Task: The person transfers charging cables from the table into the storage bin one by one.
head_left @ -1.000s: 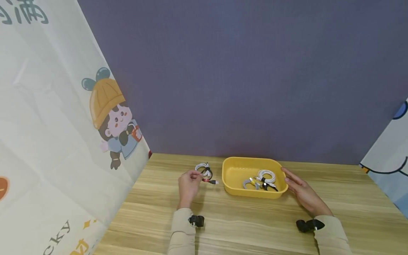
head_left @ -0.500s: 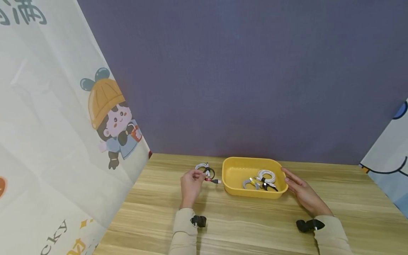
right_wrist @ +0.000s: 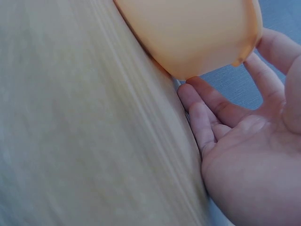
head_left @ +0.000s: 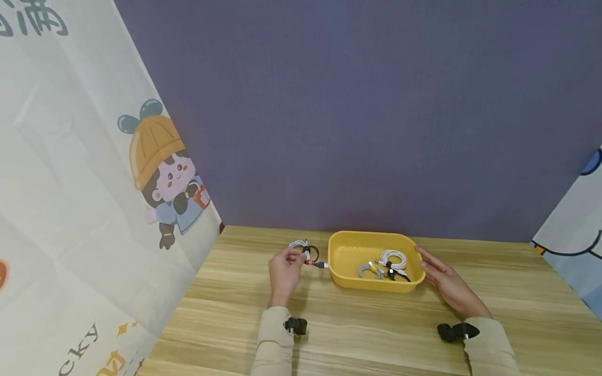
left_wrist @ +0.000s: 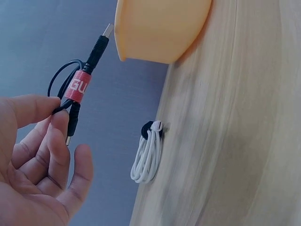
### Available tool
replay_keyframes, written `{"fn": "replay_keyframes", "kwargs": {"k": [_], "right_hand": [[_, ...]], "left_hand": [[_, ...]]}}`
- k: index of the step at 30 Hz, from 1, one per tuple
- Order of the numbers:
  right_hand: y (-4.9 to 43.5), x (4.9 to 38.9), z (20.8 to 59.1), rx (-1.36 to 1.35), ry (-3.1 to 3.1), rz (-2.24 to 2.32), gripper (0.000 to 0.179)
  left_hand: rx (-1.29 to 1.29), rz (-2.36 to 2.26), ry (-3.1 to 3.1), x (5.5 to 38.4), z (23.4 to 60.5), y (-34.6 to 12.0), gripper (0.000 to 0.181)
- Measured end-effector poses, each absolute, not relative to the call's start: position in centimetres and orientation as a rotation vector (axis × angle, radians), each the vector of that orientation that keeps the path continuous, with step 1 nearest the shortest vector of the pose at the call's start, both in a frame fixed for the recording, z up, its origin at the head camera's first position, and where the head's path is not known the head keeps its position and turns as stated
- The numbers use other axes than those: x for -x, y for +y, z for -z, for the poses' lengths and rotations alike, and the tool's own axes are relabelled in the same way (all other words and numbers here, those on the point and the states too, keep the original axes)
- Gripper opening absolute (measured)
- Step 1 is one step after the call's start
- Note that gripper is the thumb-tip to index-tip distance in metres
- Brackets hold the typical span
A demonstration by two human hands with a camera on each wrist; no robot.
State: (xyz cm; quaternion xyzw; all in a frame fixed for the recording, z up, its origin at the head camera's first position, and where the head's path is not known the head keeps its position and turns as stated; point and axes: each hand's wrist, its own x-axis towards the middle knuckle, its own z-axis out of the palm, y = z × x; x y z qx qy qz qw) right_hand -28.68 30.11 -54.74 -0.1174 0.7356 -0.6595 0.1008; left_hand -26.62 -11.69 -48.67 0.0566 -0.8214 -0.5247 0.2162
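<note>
My left hand (head_left: 285, 274) pinches a coiled black USB cable (left_wrist: 95, 55) between thumb and fingertip, raised over the table. A red strap (left_wrist: 77, 86) with white letters binds the cable; its metal plug points toward the yellow bin (head_left: 350, 283) and overlaps the bin's left rim in the head view. My right hand (head_left: 449, 287) rests against the bin's right end, thumb and index finger at the rim and the other fingers loosely bent low beside the wall. Inside the bin lie a white coiled cable (head_left: 398, 255), a grey cable (head_left: 362, 270) with a yellow strap, and a small black cable (head_left: 402, 277).
Behind my left hand, a white coiled cable (left_wrist: 146, 160) with a black tie lies on the wooden table (head_left: 357, 334). A dark blue-grey panel (head_left: 357, 115) stands along the table's back edge. At the left hangs a white printed sheet (head_left: 70, 172).
My left hand has moved a little to the right with the black USB cable, bringing its plug up to the bin's left rim. My right hand and the bin have stayed in place.
</note>
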Motion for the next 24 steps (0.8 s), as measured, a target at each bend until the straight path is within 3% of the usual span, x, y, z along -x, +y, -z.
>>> {"fn": "replay_keyframes", "kwargs": {"k": [24], "right_hand": [[30.0, 28.4, 54.6, 0.358, 2.184, 1.959, 0.064]], "left_hand": [[-0.084, 1.510, -2.203, 26.4, 48.2, -9.9, 0.004]]}}
